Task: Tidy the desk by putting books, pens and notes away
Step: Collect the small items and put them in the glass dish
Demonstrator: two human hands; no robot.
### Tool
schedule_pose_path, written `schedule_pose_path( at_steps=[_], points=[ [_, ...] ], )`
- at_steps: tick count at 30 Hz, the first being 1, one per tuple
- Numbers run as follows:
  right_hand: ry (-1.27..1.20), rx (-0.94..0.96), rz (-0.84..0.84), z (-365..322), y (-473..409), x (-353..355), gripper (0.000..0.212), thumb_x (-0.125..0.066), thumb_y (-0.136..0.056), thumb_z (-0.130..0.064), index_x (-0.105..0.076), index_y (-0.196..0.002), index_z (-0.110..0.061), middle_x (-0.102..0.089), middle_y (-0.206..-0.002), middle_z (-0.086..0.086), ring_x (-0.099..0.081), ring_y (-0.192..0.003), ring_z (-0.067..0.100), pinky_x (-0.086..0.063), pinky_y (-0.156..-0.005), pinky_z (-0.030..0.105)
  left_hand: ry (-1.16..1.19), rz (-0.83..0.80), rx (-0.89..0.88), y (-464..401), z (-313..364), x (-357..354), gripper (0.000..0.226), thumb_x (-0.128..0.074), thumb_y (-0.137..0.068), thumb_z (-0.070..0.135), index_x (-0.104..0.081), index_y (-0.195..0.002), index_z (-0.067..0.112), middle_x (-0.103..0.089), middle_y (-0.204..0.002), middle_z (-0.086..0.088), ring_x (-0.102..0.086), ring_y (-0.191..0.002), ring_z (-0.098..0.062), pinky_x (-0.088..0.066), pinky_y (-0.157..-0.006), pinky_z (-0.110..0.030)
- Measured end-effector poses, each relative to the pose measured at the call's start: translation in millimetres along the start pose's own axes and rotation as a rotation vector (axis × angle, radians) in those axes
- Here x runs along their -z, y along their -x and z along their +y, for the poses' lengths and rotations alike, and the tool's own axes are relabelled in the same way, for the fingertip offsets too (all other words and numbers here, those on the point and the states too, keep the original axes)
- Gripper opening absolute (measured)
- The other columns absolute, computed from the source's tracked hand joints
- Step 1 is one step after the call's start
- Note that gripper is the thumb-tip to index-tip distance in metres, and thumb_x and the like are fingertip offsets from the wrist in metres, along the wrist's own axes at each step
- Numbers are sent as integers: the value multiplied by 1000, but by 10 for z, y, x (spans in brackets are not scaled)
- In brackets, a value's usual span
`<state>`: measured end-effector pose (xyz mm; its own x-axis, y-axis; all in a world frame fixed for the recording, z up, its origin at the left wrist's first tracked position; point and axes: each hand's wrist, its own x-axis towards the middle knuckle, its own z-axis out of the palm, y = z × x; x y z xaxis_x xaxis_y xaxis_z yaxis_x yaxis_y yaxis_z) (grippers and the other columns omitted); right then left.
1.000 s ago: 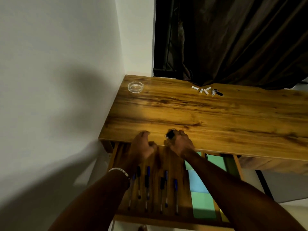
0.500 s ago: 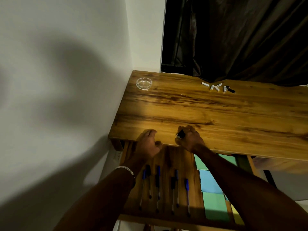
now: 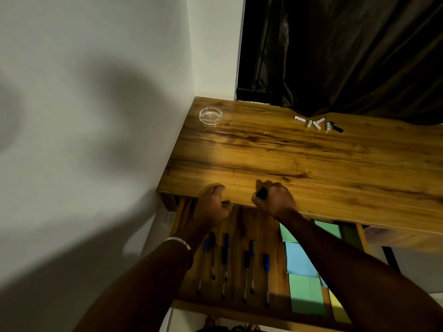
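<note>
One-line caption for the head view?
Both hands, left and right, at the desk edge above an open drawer of pens and notes.

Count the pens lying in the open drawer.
6 blue-capped and black-capped ballpoint pens, side by side on the wooden drawer floor left of the coloured paper notes; the arms may hide more.

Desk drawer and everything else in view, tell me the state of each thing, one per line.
Drawer: pulled open below the desktop.
Pens: lying side by side in the drawer.
Sticky notes: laid flat in the drawer.
Left hand: curled at the desk edge, empty.
Right hand: closed around a small black object.
Glass ashtray: upright, empty.
Batteries: scattered loose on the desktop.
</note>
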<state>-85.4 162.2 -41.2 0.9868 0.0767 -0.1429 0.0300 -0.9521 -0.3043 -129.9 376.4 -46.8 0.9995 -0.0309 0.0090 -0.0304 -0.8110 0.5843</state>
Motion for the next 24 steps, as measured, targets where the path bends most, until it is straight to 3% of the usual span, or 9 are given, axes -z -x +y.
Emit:
schedule_pose_path(
  at_steps=[6,13,24],
  points=[
    [-54,43,58,8,194,88,61,-62,-75,-60,-56,-121,-20,-64,-113,9,-62,-101,28,-50,-78,31,8,10,-14,34,92,-48,59,-65,-82,36,-48,-133,14,-53,-134,-5,-49,-124,-22,-43,-101,-33],
    [-46,132,131,184,533,50,67,-63,-71,-59,-54,-124,-19,-66,-114,4,-63,-99,22,-52,-80,30,15,29,-62,119,223,-154,53,-64,-82,32,-51,-130,15,-53,-130,-4,-51,-120,-20,-45,-97,-31],
    [-44,147,122,519,850,-17,79,-54,-71,-67,-45,-139,-27,-58,-129,-2,-56,-117,19,-48,-93,30,-33,65,-129,283,443,-348,47,-64,-81,30,-54,-125,18,-55,-123,-1,-53,-113,-17,-46,-93,-28]
  ],
)
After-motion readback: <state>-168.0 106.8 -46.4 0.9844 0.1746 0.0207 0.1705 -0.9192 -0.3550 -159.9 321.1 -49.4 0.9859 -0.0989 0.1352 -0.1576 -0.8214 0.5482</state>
